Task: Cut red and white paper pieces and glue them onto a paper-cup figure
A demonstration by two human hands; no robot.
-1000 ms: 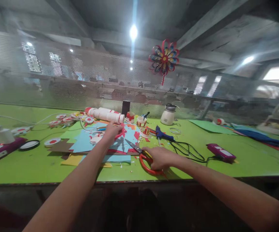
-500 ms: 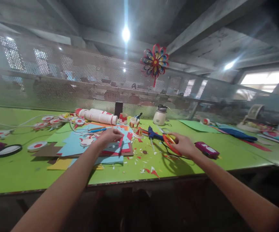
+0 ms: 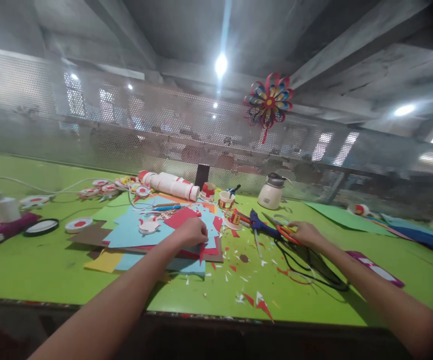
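My left hand [image 3: 194,232] is closed in a pinch over the paper stack, holding a narrow red paper strip [image 3: 202,254] that hangs below the fingers. Under and around it lie light blue sheets [image 3: 126,235], with a red paper piece [image 3: 179,218] just behind the hand. My right hand [image 3: 304,234] is closed on the orange handles of a pair of scissors [image 3: 287,233], whose blades point away to the left. Right by the scissors lies a blue glue gun [image 3: 263,226] with a black cord [image 3: 295,267].
Paper scraps [image 3: 254,300] litter the green table [image 3: 126,292]. Behind stand small cups [image 3: 226,199], a white paper roll [image 3: 171,185] and a cream jug [image 3: 271,192]. A power strip [image 3: 10,230] is at left, a purple box [image 3: 376,270] at right. A paper flower [image 3: 269,102] hangs above.
The view has turned left and tilted, so the power strip shows more at the left. My right hand holds the scissors lower, beside the glue gun. The red strip stays in my left hand.
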